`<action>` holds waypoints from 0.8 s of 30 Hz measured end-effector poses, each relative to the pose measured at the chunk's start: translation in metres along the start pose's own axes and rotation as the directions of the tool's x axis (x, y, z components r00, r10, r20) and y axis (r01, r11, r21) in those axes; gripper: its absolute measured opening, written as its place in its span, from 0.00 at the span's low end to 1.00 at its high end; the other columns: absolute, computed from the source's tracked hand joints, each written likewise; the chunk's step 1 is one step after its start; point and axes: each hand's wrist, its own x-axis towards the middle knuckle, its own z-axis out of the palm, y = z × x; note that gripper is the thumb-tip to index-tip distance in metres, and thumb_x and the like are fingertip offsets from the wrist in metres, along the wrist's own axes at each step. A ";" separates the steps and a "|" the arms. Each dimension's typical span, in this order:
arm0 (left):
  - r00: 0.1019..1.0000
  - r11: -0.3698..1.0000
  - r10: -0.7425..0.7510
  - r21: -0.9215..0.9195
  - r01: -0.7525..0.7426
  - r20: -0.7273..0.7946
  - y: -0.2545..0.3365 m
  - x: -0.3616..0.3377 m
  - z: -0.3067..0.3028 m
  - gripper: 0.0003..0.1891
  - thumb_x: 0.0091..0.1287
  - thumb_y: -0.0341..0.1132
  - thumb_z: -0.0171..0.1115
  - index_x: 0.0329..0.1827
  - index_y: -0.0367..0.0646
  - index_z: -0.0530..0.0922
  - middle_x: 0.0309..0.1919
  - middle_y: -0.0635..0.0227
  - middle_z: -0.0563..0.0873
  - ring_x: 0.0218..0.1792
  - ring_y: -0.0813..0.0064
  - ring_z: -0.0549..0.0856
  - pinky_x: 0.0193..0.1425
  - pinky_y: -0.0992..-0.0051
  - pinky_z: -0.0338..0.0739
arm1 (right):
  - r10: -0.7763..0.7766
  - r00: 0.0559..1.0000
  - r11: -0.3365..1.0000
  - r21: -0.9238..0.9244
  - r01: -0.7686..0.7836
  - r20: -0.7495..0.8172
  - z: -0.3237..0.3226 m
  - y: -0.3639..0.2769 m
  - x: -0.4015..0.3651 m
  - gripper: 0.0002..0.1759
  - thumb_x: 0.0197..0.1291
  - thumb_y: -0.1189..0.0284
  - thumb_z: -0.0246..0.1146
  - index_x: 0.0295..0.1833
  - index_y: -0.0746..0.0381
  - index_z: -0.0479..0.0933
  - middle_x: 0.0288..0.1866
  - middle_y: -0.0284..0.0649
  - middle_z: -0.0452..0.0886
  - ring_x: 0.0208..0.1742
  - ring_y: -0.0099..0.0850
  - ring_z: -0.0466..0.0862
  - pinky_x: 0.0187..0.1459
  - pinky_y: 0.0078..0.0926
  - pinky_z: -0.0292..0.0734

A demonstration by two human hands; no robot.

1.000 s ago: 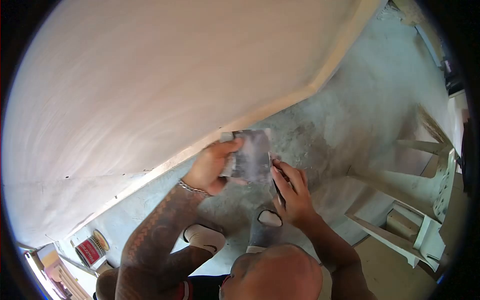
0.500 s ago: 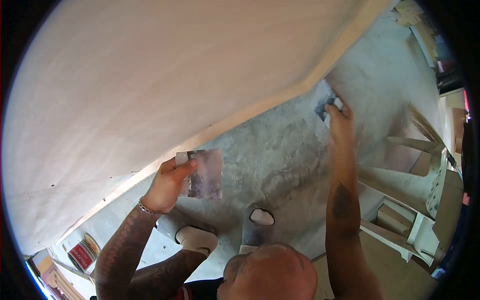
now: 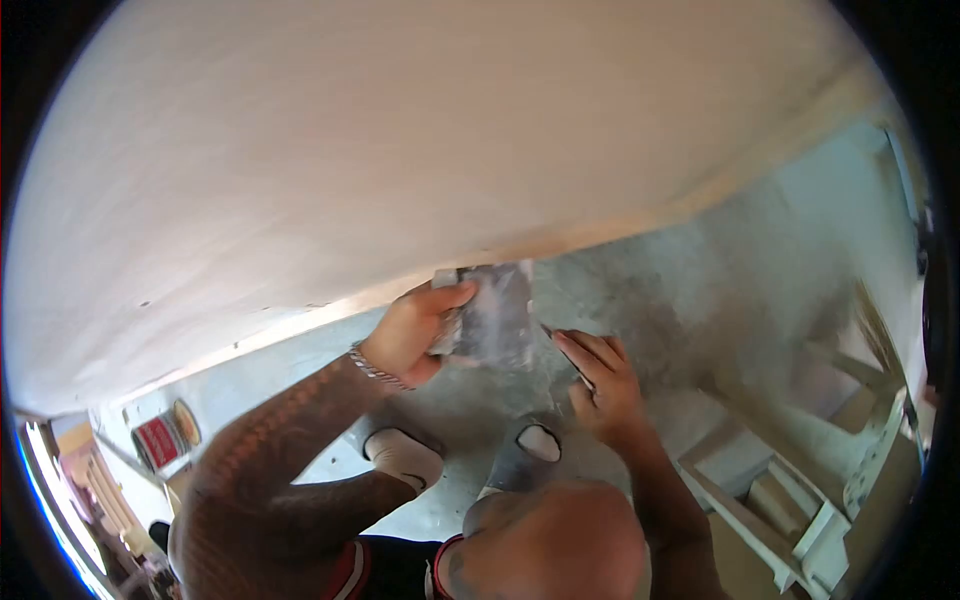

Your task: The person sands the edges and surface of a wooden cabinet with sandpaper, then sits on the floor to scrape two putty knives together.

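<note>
My left hand [image 3: 405, 335] is closed round the pale handle of a wide putty knife [image 3: 497, 318], thumb on top. Its broad blade faces me, smeared with whitish filler, near the lower edge of a large pale panel [image 3: 420, 150]. To the right, my right hand [image 3: 610, 390] grips a second putty knife [image 3: 573, 357], seen nearly edge-on. That tool's tip points up and left, close to the right side of the first blade. Small dark holes mark the panel along its lower border.
Below the panel lies a grey, stained concrete floor [image 3: 660, 290], where my shod feet stand. A red-labelled can [image 3: 163, 440] is at the left. On the right are a light-coloured slatted furniture piece [image 3: 825, 555] and a straw broom [image 3: 873, 325].
My right hand has drawn back from the panel's far right edge towards my left hand, turning its putty knife edge-on. My left hand has moved right and slightly up; the view has shifted.
</note>
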 end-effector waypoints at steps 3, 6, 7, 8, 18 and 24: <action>0.992 0.998 0.066 -0.013 -0.068 -0.106 0.018 -0.054 -0.040 0.18 0.73 0.40 0.56 0.60 0.40 0.76 0.50 0.65 0.85 0.50 0.73 0.86 0.56 0.66 0.81 | 0.144 0.967 0.980 0.103 -0.169 0.212 0.006 0.017 0.002 0.32 0.50 0.86 0.55 0.64 0.60 0.78 0.60 0.48 0.80 0.56 0.46 0.78 0.60 0.36 0.73; 0.926 0.862 0.074 0.490 0.128 -0.371 0.022 -0.129 -0.109 0.13 0.74 0.42 0.57 0.52 0.44 0.81 0.42 0.64 0.88 0.40 0.73 0.87 0.46 0.68 0.80 | 0.051 0.912 0.933 0.306 -0.189 0.408 0.012 -0.001 0.039 0.30 0.52 0.85 0.54 0.63 0.63 0.79 0.57 0.49 0.81 0.53 0.44 0.80 0.59 0.34 0.74; 0.892 0.882 0.114 0.458 0.112 -0.438 0.032 -0.157 -0.115 0.13 0.74 0.42 0.57 0.52 0.44 0.81 0.42 0.64 0.88 0.40 0.73 0.87 0.46 0.68 0.80 | -0.032 0.895 0.927 0.348 -0.140 0.445 0.017 -0.006 0.056 0.30 0.52 0.85 0.54 0.63 0.63 0.79 0.57 0.49 0.81 0.53 0.44 0.80 0.59 0.34 0.74; 0.866 0.671 0.202 0.709 0.218 -0.458 0.044 -0.188 -0.118 0.13 0.74 0.41 0.57 0.51 0.43 0.81 0.39 0.62 0.88 0.38 0.73 0.86 0.43 0.69 0.80 | -0.006 0.800 0.884 0.378 -0.276 0.600 0.023 -0.011 0.074 0.29 0.53 0.85 0.54 0.62 0.64 0.79 0.57 0.49 0.82 0.53 0.42 0.81 0.59 0.33 0.73; 0.285 0.383 0.815 0.839 0.387 -0.504 -0.035 -0.405 -0.200 0.13 0.72 0.42 0.57 0.38 0.40 0.79 0.27 0.52 0.85 0.29 0.55 0.87 0.33 0.62 0.80 | 0.078 0.541 0.971 0.058 -0.230 0.837 0.055 -0.040 0.142 0.18 0.57 0.82 0.57 0.54 0.72 0.79 0.48 0.47 0.84 0.51 0.31 0.81 0.58 0.29 0.73; -0.155 0.726 0.670 0.598 0.340 -0.726 -0.266 -0.425 -0.260 0.15 0.71 0.44 0.59 0.39 0.39 0.82 0.27 0.49 0.85 0.31 0.54 0.87 0.33 0.60 0.79 | 0.236 0.322 0.957 -0.162 -0.241 0.917 0.078 -0.055 0.154 0.14 0.58 0.80 0.61 0.50 0.68 0.80 0.40 0.37 0.83 0.43 0.27 0.80 0.51 0.30 0.75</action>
